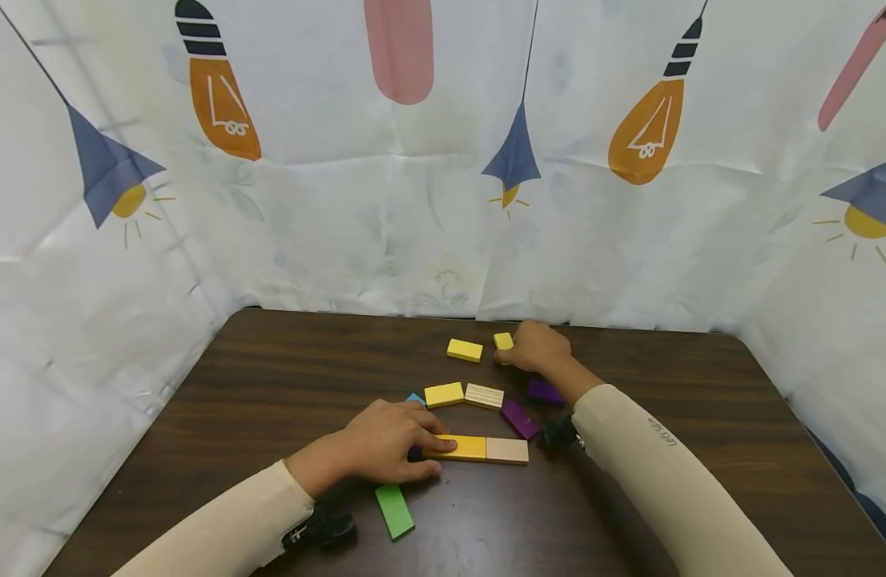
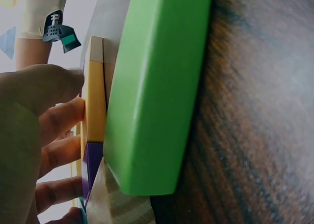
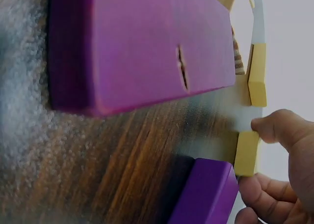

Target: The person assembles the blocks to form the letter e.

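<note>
My left hand (image 1: 388,441) lies over the left part of a straight row of blocks, its index fingertip touching an orange block (image 1: 465,448). A pale wooden block (image 1: 507,450) continues that row to the right. Also in the row, a dark purple block (image 2: 93,165) shows beneath the fingers in the left wrist view. Close to the left wrist lies a green block (image 1: 395,511). At the far side of the table my right hand (image 1: 540,349) pinches a small yellow block (image 1: 504,341) between thumb and fingers, partly hidden by the hand.
Behind the row, a blue block (image 1: 416,398), a yellow block (image 1: 444,395), a striped wooden block (image 1: 484,397) and a purple block (image 1: 520,420) form an arc. Another purple block (image 1: 545,391) sits under the right forearm. A second far yellow block (image 1: 465,350) lies left of the right hand.
</note>
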The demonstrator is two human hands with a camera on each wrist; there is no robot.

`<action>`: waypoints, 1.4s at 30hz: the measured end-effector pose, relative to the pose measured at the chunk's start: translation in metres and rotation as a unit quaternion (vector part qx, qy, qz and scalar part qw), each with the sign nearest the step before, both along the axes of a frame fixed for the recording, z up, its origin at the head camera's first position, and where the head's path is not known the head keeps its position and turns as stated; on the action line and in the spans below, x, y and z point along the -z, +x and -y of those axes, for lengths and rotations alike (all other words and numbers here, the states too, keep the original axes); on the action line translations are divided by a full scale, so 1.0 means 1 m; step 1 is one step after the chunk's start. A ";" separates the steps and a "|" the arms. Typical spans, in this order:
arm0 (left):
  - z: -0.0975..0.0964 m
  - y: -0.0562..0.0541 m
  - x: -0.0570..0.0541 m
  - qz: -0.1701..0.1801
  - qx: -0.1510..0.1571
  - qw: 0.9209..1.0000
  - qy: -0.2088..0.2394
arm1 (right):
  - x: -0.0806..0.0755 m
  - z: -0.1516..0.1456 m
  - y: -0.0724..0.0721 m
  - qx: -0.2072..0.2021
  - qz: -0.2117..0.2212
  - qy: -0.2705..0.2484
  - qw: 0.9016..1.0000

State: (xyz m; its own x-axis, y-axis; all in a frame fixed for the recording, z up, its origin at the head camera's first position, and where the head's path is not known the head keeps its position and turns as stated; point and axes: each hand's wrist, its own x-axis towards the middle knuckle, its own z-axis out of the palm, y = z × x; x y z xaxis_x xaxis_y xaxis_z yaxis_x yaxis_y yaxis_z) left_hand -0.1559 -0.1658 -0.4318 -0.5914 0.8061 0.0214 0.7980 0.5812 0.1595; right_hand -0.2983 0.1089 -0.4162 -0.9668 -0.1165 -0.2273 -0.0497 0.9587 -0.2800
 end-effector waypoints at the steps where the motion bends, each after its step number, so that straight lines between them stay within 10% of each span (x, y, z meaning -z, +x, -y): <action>1: 0.000 0.000 0.000 -0.001 0.000 1.000 -0.001 | 0.000 0.000 0.000 0.001 0.000 0.002 1.000; 13: 0.000 -0.001 0.000 0.006 -0.001 1.000 0.002 | -0.014 -0.020 0.011 -0.043 -0.043 -0.001 0.998; 42: 0.000 0.001 -0.002 0.008 -0.002 1.000 -0.004 | -0.026 -0.040 0.097 -0.169 -0.127 -0.047 0.976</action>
State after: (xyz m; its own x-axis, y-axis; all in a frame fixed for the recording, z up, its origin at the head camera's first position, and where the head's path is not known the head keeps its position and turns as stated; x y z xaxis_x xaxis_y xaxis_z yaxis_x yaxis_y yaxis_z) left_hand -0.1549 -0.1658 -0.4300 -0.5952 0.8035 0.0058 0.7928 0.5860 0.1677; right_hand -0.2009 0.1485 -0.3906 -0.8934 -0.4473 0.0428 -0.4381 0.8459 -0.3041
